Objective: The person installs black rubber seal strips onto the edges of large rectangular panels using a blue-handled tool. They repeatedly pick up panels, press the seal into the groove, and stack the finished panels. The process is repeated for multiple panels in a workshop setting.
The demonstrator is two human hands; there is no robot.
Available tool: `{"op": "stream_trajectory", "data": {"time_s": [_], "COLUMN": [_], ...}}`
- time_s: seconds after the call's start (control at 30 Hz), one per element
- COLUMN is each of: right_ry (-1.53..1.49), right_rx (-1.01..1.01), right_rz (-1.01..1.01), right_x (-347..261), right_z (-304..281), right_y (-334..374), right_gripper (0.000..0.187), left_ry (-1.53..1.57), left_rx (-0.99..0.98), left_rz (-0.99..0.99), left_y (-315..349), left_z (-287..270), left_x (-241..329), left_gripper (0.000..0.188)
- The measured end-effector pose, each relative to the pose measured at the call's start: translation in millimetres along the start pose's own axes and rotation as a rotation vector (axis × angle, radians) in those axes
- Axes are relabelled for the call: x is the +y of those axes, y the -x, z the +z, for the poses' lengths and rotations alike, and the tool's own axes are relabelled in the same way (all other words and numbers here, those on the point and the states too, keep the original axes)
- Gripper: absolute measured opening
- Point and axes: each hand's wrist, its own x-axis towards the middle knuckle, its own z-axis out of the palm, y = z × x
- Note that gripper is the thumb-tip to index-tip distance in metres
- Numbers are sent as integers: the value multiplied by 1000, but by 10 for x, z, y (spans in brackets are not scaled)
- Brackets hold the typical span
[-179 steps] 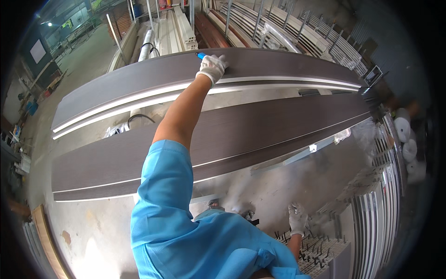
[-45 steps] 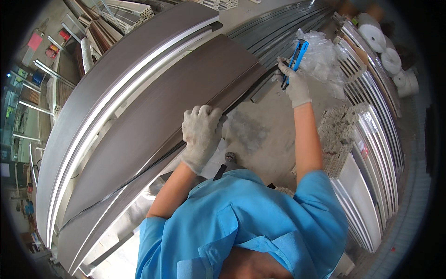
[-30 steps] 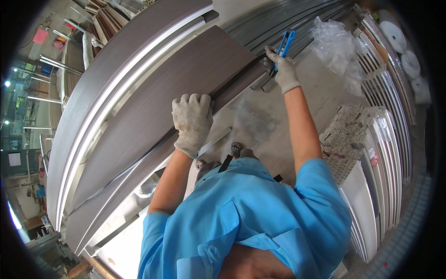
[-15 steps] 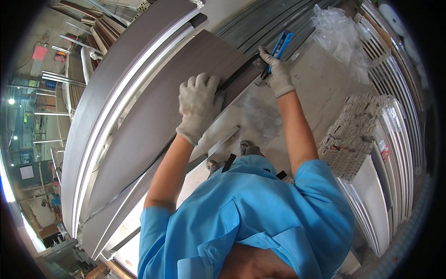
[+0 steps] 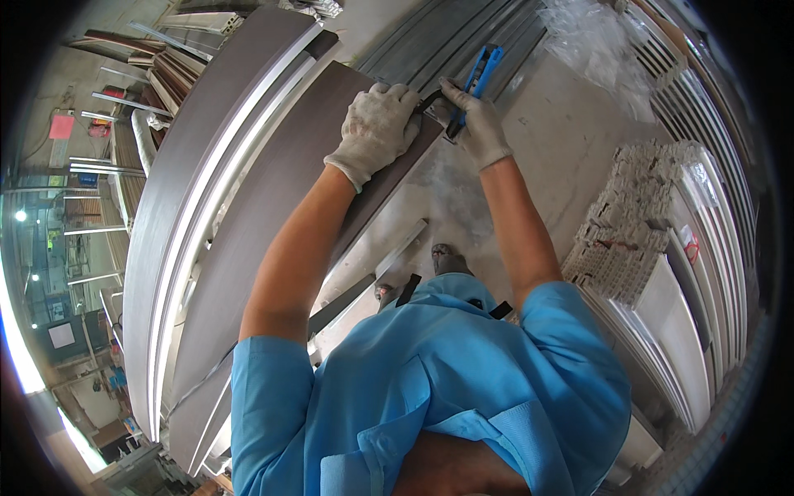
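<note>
A long brown panel stretches diagonally before me. My left hand, in a pale work glove, rests on its far end with curled fingers, closed on a black flexible strip. A short bend of that strip shows between my two hands, at the panel's end. My gloved right hand grips a blue and black utility knife, held upright just beyond the panel's corner. The right thumb points toward the strip; whether it touches it I cannot tell. Most of the knife's lower end is hidden by the fingers.
Another brown panel with a bright metal edge lies to the left. Long dark profiles and crumpled clear plastic are at the far side. Stacked pale profiles stand to the right. A metal bar lies below the panel.
My left hand has slid along the panel toward its far end, closer to my right hand. The right hand with the knife has shifted slightly left, and less strip shows between them.
</note>
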Motion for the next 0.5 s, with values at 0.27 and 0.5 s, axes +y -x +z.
{"op": "stream_trajectory", "data": {"time_s": [0.27,0.5], "right_ry": [231,84], "right_rx": [24,-55], "right_rz": [-35,-109], "right_x": [-52,-378], "right_z": [-94,-731], "right_y": [-1,221], "right_gripper": [22,30], "left_ry": [13,107], "left_rx": [-28,230], "left_rz": [-139,-230], "left_y": [-80,1234], "left_z": [62,-353], "left_x": [71,163], "left_gripper": [30,45]}}
